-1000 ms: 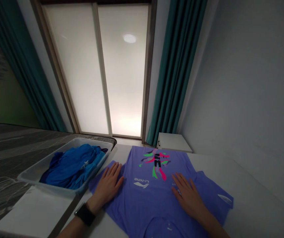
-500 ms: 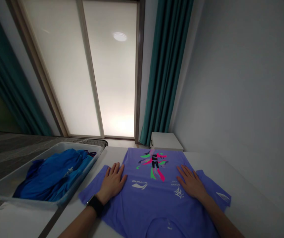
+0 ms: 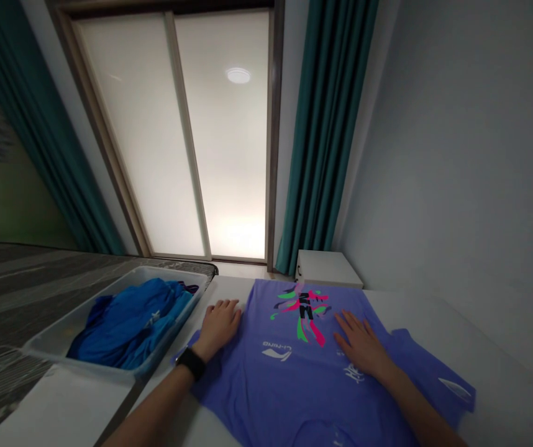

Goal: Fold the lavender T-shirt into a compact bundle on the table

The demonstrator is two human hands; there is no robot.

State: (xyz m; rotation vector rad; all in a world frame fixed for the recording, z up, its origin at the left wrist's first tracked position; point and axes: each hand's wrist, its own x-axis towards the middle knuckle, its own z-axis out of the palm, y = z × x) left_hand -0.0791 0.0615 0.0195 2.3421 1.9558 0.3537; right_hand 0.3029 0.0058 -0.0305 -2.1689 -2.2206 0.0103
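Observation:
A purple T-shirt (image 3: pixel 285 379) with a bright pink, green and black print lies spread on the white table, its collar toward me. My left hand (image 3: pixel 220 323), with a black watch on the wrist, is at the shirt's left edge above the sleeve. Its fingers are apart and a little bent, their tips reaching past the cloth; part of that sleeve is hidden beneath the hand and forearm. Flat on the chest, right of the print, rests my right hand (image 3: pixel 364 347), fingers spread. The right sleeve (image 3: pixel 438 379) extends outward with a white logo on it.
Left of the shirt stands a translucent plastic bin (image 3: pixel 196 304) holding blue clothing (image 3: pixel 131 323). A white cabinet (image 3: pixel 327 264) is beyond the table's far edge, beside a teal curtain (image 3: pixel 320 155). At far left a white cable (image 3: pixel 0 360) lies on a dark striped surface.
My left hand has shifted off the shirt's chest to its left edge, its fingers more bent. The left sleeve shows less. My right hand stays flat on the shirt. The view has turned slightly left.

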